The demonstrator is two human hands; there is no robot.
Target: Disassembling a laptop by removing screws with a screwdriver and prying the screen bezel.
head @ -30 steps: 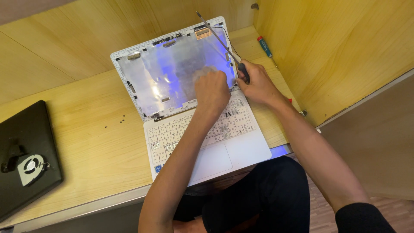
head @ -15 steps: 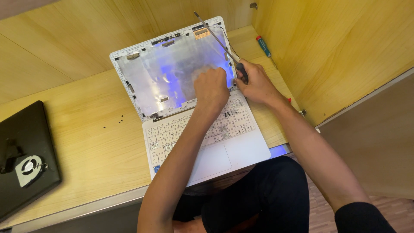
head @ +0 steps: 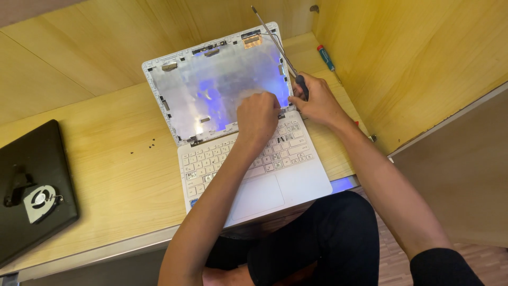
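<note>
Small white plastic laptop (head: 238, 143) sits open on the pale wooden desk (head: 106, 180); screen panel already out, bare silvery lid shell w/ clips and brackets exposed, hinge area not yet apart. Left hand (head: 257, 114) pinches something small at the right hinge, can't tell what. Right hand (head: 312, 100) is wrapped round a black-handled, thin steel-shaft screwdriver (head: 280, 47). Tiny black screws (head: 145, 146) lie loose on desk, beside a black flat laptop base w/ round fan (head: 37, 198)
</note>
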